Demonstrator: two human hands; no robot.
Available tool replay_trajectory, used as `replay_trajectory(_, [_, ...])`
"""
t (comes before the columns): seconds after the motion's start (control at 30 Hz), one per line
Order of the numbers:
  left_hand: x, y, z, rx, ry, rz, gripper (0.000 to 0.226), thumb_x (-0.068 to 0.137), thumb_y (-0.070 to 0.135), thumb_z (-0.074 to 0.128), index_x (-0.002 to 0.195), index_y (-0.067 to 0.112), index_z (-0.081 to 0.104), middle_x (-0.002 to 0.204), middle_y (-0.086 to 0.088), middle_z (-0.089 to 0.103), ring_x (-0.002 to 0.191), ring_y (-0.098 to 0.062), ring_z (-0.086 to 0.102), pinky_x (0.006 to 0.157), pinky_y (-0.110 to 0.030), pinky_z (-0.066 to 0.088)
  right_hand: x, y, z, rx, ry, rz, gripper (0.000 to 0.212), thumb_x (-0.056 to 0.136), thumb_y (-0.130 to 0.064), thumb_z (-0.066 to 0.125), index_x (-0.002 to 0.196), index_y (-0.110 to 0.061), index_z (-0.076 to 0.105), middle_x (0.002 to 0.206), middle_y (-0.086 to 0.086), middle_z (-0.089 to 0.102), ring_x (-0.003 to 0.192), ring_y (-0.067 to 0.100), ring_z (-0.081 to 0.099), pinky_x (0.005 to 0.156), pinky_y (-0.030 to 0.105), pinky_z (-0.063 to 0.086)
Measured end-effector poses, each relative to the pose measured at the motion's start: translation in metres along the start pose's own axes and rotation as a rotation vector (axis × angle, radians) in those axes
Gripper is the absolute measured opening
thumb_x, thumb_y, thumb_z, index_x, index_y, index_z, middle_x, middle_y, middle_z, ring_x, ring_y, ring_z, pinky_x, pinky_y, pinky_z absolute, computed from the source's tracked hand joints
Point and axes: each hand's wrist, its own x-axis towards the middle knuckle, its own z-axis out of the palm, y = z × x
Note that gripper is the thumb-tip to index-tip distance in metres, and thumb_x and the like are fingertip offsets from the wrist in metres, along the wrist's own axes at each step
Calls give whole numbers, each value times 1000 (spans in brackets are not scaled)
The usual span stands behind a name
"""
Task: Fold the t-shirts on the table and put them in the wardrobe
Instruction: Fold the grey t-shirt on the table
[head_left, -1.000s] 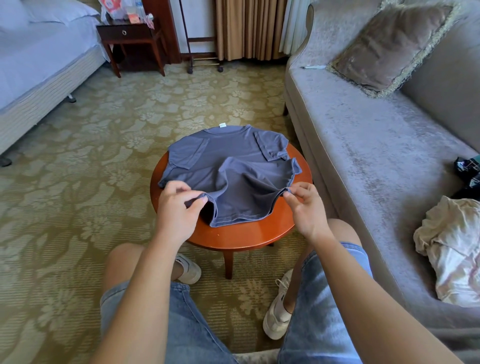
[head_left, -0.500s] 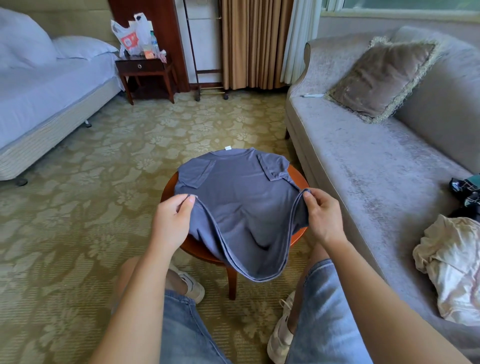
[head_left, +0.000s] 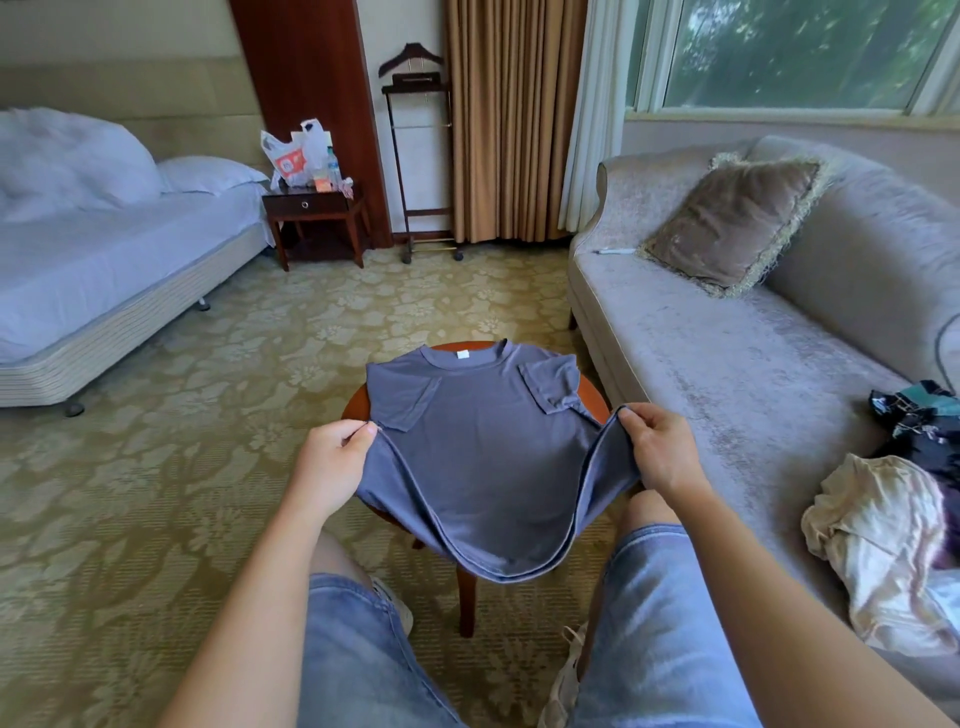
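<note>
Blue-grey cloth covers the middle of the view: a t-shirt (head_left: 478, 457) spread over a small round wooden table (head_left: 598, 397), collar at the far edge with a white label showing, both short sleeves folded inward across the chest; its lower half hangs off the near edge in a sagging double layer, the hem drooping between the person's knees; the left hand (head_left: 332, 462) pinches the shirt's left side between thumb and curled fingers, and the right hand (head_left: 660, 452) pinches the right side the same way, so the cloth is lifted at both sides near the table's front rim; the person wears denim shorts and pale shoes; a grey sofa (head_left: 753, 374) runs along the right, just beside the table, with a brown fringed cushion (head_left: 732, 223) at its far end and, on the near seat, a crumpled cream garment (head_left: 883, 545) next to a dark patterned one (head_left: 914, 421); a bed (head_left: 104, 270) with white sheets stands on the left, a dark nightstand (head_left: 311, 208) beyond it bearing a white plastic bag (head_left: 291, 158); tan curtains (head_left: 509, 119) hang at the back beside a window (head_left: 805, 52); a flower-patterned carpet (head_left: 156, 467) covers the floor.
</note>
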Motion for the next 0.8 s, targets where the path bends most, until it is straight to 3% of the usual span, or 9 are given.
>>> replay_trajectory(0.07, [1,4,-2,-2,63,-25,19,100,20,51,81,17,53,78,-1,49,79,-17,44,72,-31,32,4,0,-4,7,28,20,21,98,-16,53,94,-8,72,88,5,66,90,21,59,74,32,44])
replay_trajectory(0.2, [23,6,0,-70,234,-131,21,100,23,51,81,15,53,77,-5,53,79,-23,49,73,-34,38,27,-4,-6,1,118,39,34,100,-17,46,68,-11,58,66,8,55,72,23,50,57,33,33])
replay_trajectory(0.27, [46,6,5,-199,306,-224,21,99,27,51,82,14,55,71,-7,53,76,-25,51,72,-36,47,46,-4,-4,5,162,93,31,100,-18,44,77,-7,62,72,10,56,76,27,51,60,34,33])
replay_trajectory(0.33, [72,8,10,-366,356,-349,15,101,25,50,99,16,61,83,-7,56,74,-24,53,69,-35,56,70,0,3,-6,189,159,28,101,-18,41,93,-3,63,84,12,59,83,29,52,68,31,34])
replay_trajectory(0.43, [118,6,20,-478,389,-456,27,103,22,47,120,7,62,98,-6,53,81,-21,51,69,-31,56,111,6,19,-13,226,231,28,102,-15,37,106,1,60,93,14,57,91,30,53,74,29,33])
replay_trajectory(0.53, [163,-3,32,-487,422,-513,24,103,22,47,115,7,61,79,-4,51,67,-17,51,61,-27,55,156,9,42,-37,244,254,30,102,-12,35,110,4,59,108,24,62,103,36,56,74,29,33])
replay_trajectory(0.63, [203,-12,43,-485,443,-571,12,103,22,46,103,17,57,71,1,46,59,-11,46,68,-28,51,202,13,71,-51,229,260,32,102,-14,35,112,4,60,114,26,62,106,37,57,82,35,40])
replay_trajectory(0.73, [242,-26,53,-437,450,-602,23,102,22,47,82,14,54,70,0,44,58,-11,43,63,-26,50,244,24,96,-99,231,262,32,101,-15,36,112,4,60,116,28,61,109,40,55,90,40,41])
replay_trajectory(0.8, [266,-35,59,-419,432,-611,17,102,22,49,90,13,57,71,1,44,60,-10,44,60,-23,50,267,30,110,-130,237,262,32,101,-17,37,111,3,60,116,28,61,109,41,55,91,41,41])
